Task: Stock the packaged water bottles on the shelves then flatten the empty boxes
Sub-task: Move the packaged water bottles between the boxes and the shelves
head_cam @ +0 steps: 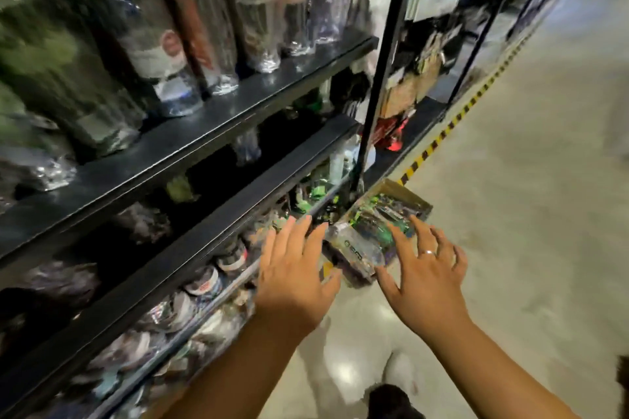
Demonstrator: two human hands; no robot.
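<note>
Cardboard box (413, 196) sits on the floor (510, 214) at the foot of the black shelves (238, 177), and the packaged water bottles (357, 247) lie inside it, ahead of and below both hands. Their long axis seems to run away from the person along the box, though blur hides the detail. The left hand (292, 275) hovers by the near left corner and the right hand (422, 275) over the right side, fingers (401, 238) spread loose and holding nothing; the right looks slightly nearer, I'd say.
</note>
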